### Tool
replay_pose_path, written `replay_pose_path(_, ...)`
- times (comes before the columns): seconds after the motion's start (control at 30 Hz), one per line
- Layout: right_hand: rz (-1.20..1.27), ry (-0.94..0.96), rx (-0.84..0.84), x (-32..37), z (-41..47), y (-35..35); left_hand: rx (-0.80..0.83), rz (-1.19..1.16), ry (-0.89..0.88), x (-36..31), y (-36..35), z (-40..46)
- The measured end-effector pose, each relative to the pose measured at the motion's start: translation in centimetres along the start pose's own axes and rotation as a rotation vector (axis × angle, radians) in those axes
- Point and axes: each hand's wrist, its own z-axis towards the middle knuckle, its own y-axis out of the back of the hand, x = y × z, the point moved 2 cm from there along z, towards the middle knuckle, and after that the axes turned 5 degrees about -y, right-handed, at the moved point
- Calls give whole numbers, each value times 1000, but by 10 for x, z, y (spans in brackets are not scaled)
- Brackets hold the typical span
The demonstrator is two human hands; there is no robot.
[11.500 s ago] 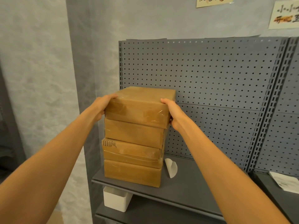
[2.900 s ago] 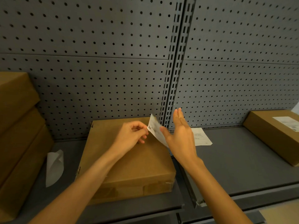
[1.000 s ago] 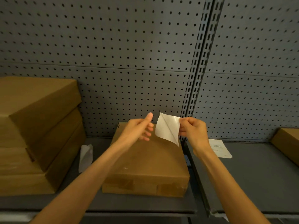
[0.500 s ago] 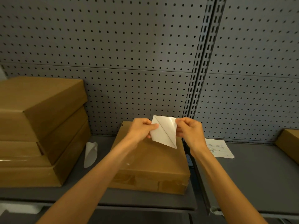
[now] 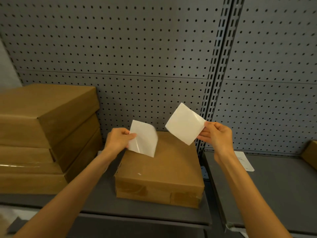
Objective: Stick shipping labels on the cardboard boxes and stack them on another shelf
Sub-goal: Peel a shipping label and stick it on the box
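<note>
Above the box (image 5: 163,162), the left hand (image 5: 118,139) pinches one white sheet (image 5: 144,138). The right hand (image 5: 217,135) pinches another sheet (image 5: 184,123)

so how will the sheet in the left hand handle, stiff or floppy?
Likely floppy: the sheet, pinched at one edge by the left hand, curves along its free side. Probably very light, since a fingertip pinch holds it. Its glossy face suggests it may be slippery or sticky; cannot tell which.
</note>
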Motion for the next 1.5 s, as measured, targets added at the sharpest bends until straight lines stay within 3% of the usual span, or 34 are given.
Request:
replay_pose_path(0.37,-60,30,62,-1,-2,-18,-149,370,16,37,48,6)
replay_pose_path(0.67,-103,73,122,-12,-9,-36,-111,631,-80,55,46,7)
replay_pose_path(0.8,-135,100,106,-15,-12,-45,-117,434,-190,29,34,-1)
replay_pose_path(1.0,-293,239,83,-13,-27,-63,56,11,-366,-39,-4,-33)
replay_pose_path(1.23,-588,493,200,-26,-47,-76,193,-523,-64,-55,-25,-38)
replay_pose_path(1.5,-780,646,257,-34,-46,-74,154,-602,2,-53,-33,-37)
